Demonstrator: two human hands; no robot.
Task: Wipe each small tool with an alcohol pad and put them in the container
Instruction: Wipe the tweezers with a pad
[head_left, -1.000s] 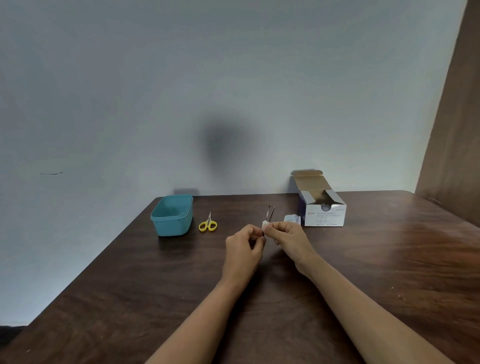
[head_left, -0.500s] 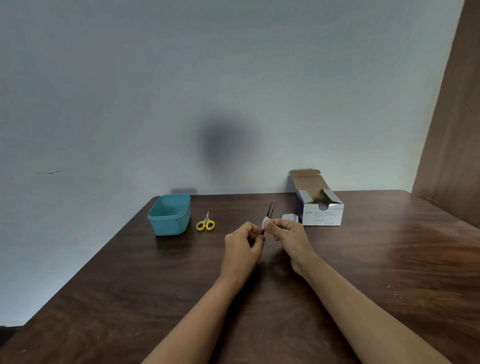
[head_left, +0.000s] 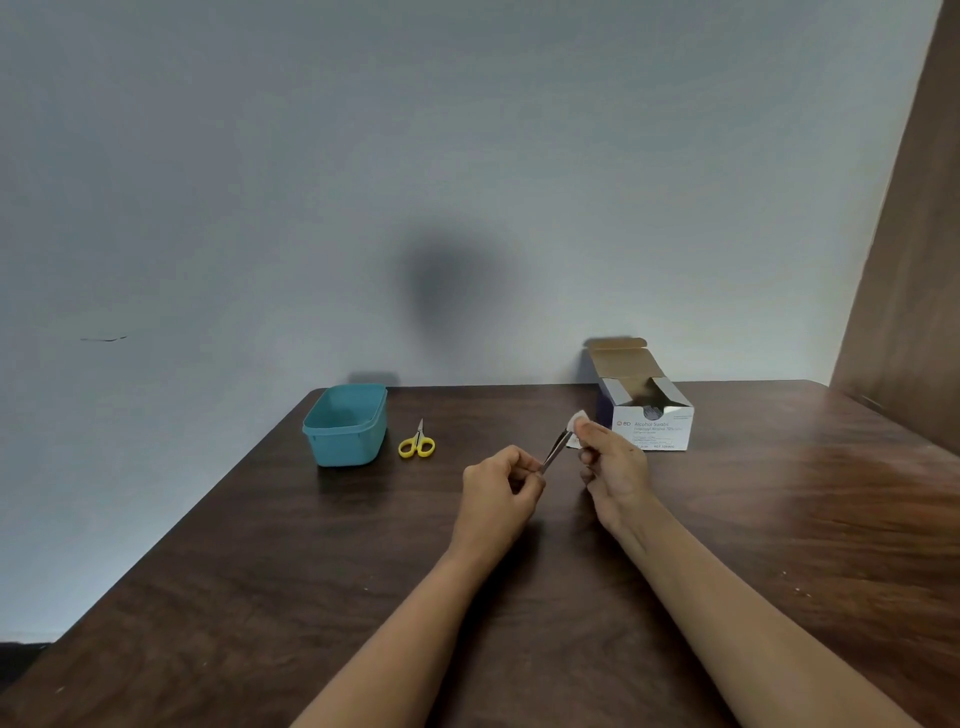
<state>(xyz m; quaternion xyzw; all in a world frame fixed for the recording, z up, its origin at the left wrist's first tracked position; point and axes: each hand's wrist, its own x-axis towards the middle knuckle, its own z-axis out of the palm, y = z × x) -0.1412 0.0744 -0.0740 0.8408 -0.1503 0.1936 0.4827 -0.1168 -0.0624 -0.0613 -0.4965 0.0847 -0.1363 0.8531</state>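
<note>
My left hand (head_left: 498, 486) pinches the lower end of thin metal tweezers (head_left: 555, 451), which slant up to the right above the table. A white alcohol pad (head_left: 576, 420) is pinched in my right hand (head_left: 613, 465) around the tweezers' tips. Small scissors with yellow handles (head_left: 417, 442) lie flat on the table, left of my hands. Further left stands the teal plastic container (head_left: 345, 425), open-topped; nothing shows inside it.
An open cardboard box of alcohol swabs (head_left: 647, 415) stands behind my right hand, a torn white wrapper (head_left: 573, 441) just in front of it. The dark wooden table (head_left: 519, 597) ends at a grey wall; a brown panel (head_left: 914, 260) rises at right.
My right hand slid the pad up along the tweezers from near my left fingers to the tips. The two hands have drawn apart.
</note>
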